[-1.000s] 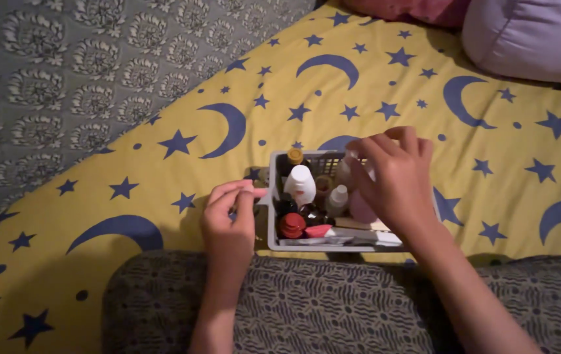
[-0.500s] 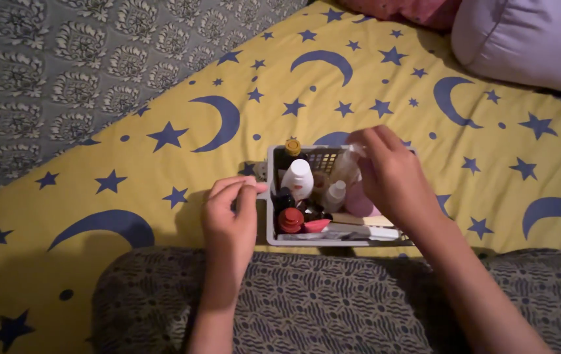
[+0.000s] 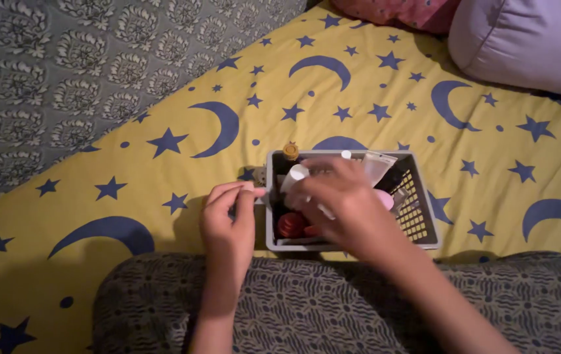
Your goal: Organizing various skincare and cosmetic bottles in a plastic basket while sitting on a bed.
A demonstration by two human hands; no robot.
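Your left hand (image 3: 228, 219) sits just to the left of the grey basket (image 3: 424, 229). Its fingers are bent and its fingertips (image 3: 246, 190) pinch the basket's left edge, so this hand is holding the basket.

Your right hand (image 3: 339, 206) is over the middle of the basket, down among the bottles. Its fingers are curled around something there, but the hand is blurry and I cannot tell what it grips, or if it grips anything at all.

Just past your right fingertips, on the left, a white bottle (image 3: 295, 176) peeks out. Beyond it, at the basket's far left corner, stands a dark bottle with a gold cap (image 3: 291, 151). Under your right hand, on the side near you, is a red round cap (image 3: 289, 225). Behind your right hand a clear packet (image 3: 379, 167) leans on the far wall of the basket, and a pink thing (image 3: 385, 198) shows just to the right of your knuckles.

The basket rests on a yellow sheet with blue stars and moons (image 3: 162, 196). Near your wrists is a dark patterned cloth (image 3: 306, 308). Far past your right hand lies a pale purple pillow (image 3: 529, 39).
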